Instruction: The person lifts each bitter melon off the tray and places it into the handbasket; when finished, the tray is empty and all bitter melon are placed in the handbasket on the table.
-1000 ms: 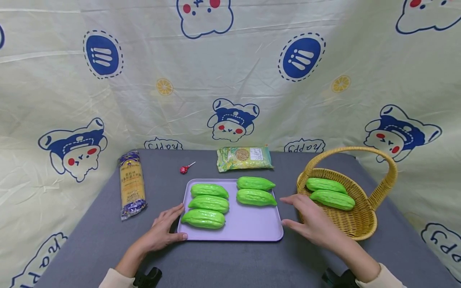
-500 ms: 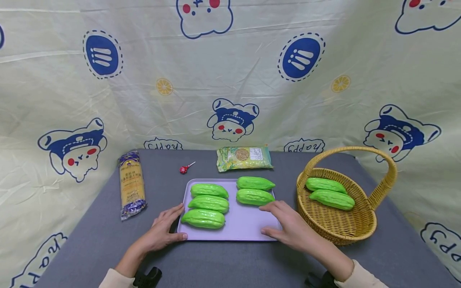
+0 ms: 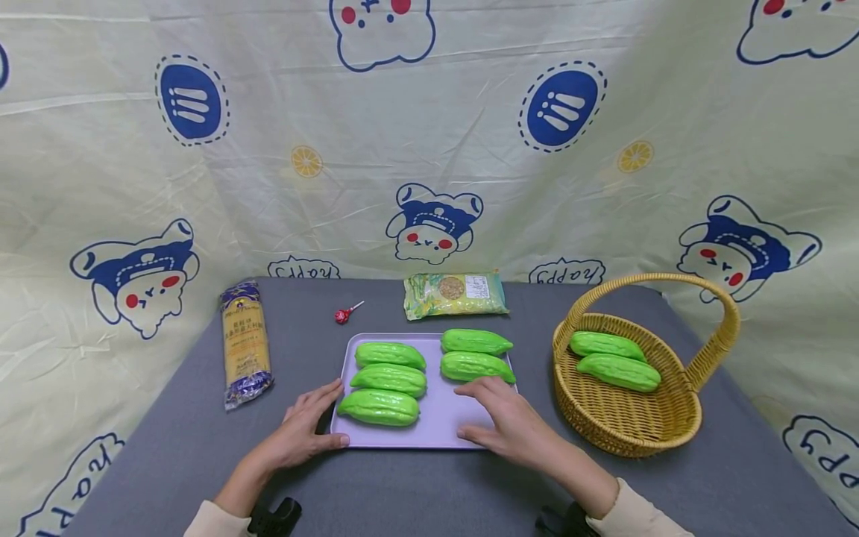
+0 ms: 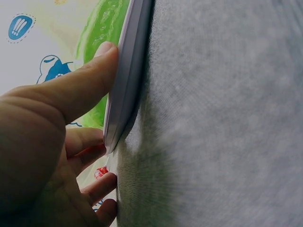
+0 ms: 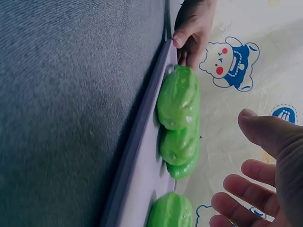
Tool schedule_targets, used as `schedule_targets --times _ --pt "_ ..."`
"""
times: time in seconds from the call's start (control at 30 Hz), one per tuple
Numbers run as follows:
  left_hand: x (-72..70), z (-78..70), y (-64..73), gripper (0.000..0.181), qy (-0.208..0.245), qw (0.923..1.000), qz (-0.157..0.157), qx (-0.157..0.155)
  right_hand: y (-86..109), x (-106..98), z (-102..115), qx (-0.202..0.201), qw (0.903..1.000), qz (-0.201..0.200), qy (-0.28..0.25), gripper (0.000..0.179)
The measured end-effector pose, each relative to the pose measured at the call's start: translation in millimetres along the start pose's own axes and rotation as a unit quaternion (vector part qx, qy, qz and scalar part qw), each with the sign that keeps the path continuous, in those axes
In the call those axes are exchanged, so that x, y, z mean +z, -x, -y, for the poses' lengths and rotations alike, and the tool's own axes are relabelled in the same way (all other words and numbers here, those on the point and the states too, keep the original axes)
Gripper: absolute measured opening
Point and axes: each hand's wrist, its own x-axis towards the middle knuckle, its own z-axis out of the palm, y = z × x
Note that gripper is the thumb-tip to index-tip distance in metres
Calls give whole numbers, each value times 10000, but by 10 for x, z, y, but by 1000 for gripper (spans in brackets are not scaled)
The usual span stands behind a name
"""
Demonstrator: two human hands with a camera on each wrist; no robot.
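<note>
Head view: five green gourds [image 3: 379, 408], long, ridged, glossy, lie on the lilac tray [image 3: 432, 429], three left, two right; two more gourds [image 3: 619, 372] sit in the basket [image 3: 604, 426]. My left hand [image 3: 303, 430] is spread, touching the tray's left side; my right hand [image 3: 510, 425], thumb and fingers apart, hovers over its right half.

The left hand [image 3: 305, 426] is at left, thumb [image 4: 94, 75] parted from loosely bent fingers [image 4: 100, 188]; the right hand [image 3: 503, 419] hovers near the middle, thumb and fingers apart, seemingly relaxed.
</note>
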Motion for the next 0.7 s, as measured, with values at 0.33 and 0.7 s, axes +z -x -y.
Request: schedule_targets --times 0.33,0.7 --pt "-4 -6 7 83 -1 10000 2 14 -110 202 84 -235 9995 150 -128 48" --pt "-18 -20 8 83 46 9999 90 -62 -267 384 157 -378 9991 156 -139 50"
